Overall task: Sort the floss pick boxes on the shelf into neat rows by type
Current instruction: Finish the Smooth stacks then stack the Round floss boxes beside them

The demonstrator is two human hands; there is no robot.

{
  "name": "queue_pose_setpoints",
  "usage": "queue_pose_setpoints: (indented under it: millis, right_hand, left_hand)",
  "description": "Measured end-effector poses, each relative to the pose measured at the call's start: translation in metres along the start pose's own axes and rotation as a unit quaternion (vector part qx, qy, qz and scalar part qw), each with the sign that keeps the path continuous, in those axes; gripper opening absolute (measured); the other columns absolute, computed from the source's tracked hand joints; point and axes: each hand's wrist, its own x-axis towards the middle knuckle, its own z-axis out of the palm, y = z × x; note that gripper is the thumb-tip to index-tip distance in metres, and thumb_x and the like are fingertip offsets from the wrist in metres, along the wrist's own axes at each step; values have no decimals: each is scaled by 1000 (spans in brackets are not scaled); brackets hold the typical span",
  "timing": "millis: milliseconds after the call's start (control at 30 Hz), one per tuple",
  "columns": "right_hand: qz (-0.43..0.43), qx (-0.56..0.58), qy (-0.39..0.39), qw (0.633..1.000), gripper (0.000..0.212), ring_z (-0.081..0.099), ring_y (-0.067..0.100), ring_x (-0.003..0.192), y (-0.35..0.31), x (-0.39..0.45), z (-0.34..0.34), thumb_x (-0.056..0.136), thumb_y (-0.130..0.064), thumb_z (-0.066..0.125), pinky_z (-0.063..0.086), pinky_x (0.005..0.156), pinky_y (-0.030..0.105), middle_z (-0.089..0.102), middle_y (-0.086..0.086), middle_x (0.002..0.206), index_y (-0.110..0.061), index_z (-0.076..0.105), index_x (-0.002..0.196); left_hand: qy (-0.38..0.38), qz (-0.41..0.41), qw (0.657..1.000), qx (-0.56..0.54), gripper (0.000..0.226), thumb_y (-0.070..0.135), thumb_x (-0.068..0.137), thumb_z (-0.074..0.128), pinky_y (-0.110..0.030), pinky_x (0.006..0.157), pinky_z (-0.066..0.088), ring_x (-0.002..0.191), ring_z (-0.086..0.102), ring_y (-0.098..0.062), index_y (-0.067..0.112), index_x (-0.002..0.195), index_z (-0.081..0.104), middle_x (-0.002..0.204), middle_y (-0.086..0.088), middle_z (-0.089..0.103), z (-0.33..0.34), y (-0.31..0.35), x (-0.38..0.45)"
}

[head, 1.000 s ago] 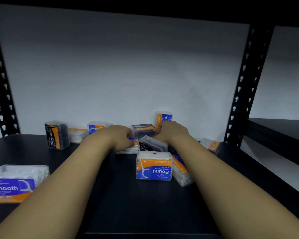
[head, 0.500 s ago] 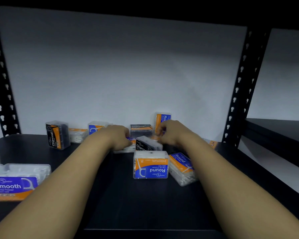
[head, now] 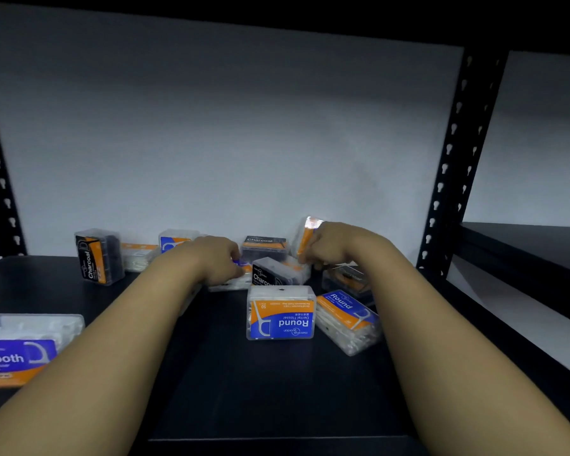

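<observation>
Floss pick boxes lie scattered on the black shelf (head: 277, 390). My left hand (head: 216, 258) is closed on a clear box with a blue label (head: 236, 279), low on the shelf. My right hand (head: 338, 246) grips an orange and blue box (head: 306, 233) at the back, tilted off upright. Between the hands sit two Charcoal boxes (head: 275, 274) (head: 264, 245). In front, an upside-down Round box (head: 281, 312) stands beside a slanted Round box (head: 347, 320). Another Charcoal box (head: 349, 278) lies under my right wrist.
A Charcoal box (head: 96, 256) stands upright at back left, with a white box (head: 137, 255) and a blue one (head: 175, 240) beside it. A Smooth box (head: 20, 350) lies at front left. Perforated black posts (head: 454, 166) frame the bay; the white wall is close behind.
My right hand has drawn back and tipped the orange and blue box at the rear. The dark box under my right wrist has come into view. My left hand barely moved.
</observation>
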Motion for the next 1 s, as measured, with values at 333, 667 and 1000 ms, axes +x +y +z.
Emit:
queue_pose_setpoints:
  millis: [333, 667, 1000]
  right_hand:
    - [14, -52, -49, 997, 44, 63, 21, 79, -5, -3, 12, 79, -48, 79, 46, 61, 28, 71, 8, 100, -10, 72, 100]
    - [-25, 120, 142, 982, 62, 56, 10, 80, -3, -15, -15, 72, -63, 81, 49, 74, 33, 68, 3, 100, -10, 70, 101]
    - [-1, 92, 131, 987, 72, 64, 20, 96, -8, -13, -3, 63, -79, 77, 55, 85, 38, 67, -1, 101, -17, 69, 97]
  left_hand:
    - [3, -6, 1000, -3, 45, 44, 96, 57, -35, 102, 44, 125, 52, -25, 26, 138, 56, 139, -5, 57, 1, -1, 2]
    - [-2, -20, 999, 29, 64, 56, 81, 64, -42, 105, 42, 133, 41, -26, 35, 140, 49, 139, -4, 54, 5, -11, 8]
    - [10, -23, 1000, 0, 61, 54, 74, 78, -42, 101, 47, 120, 51, -22, 25, 125, 60, 127, -2, 62, -2, -6, 2]
